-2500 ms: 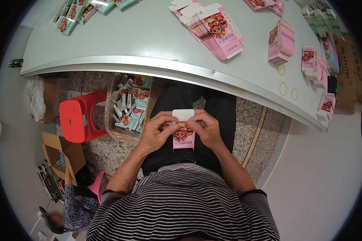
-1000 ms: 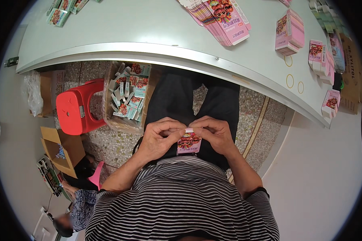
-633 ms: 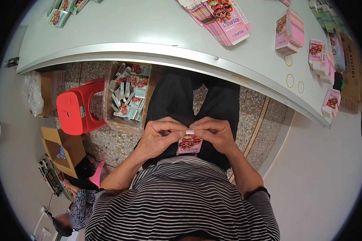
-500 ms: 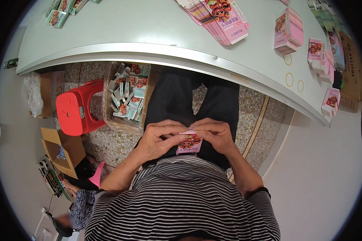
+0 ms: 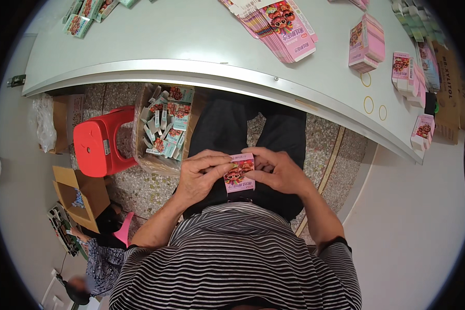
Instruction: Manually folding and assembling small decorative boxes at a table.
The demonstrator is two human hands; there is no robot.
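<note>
Above my lap I hold a small pink carton (image 5: 239, 184) with a colourful cartoon picture on its front. My left hand (image 5: 197, 178) grips its left edge, with the thumb on the front and the fingers along the upper left corner. On the opposite side my right hand (image 5: 284, 174) holds the right edge, thumb on the front and index finger at the top corner. The other right fingers are curled, partly hidden. Ahead on the table (image 5: 155, 70) lies a fanned pile of flat pink cartons (image 5: 289, 33).
Bundled pink cartons (image 5: 367, 44) and several smaller ones (image 5: 402, 67) stand at the table's right, near rubber bands (image 5: 368, 105). Left of my legs is a lined box (image 5: 160, 160) of green cartons. Beyond are a red stool (image 5: 90, 150), an opened cardboard box (image 5: 88, 201) and another person (image 5: 106, 266).
The carton has risen slightly, and its front now shows more fully. My fingers have moved from its top edge out to its sides, the right hand spreading further right.
</note>
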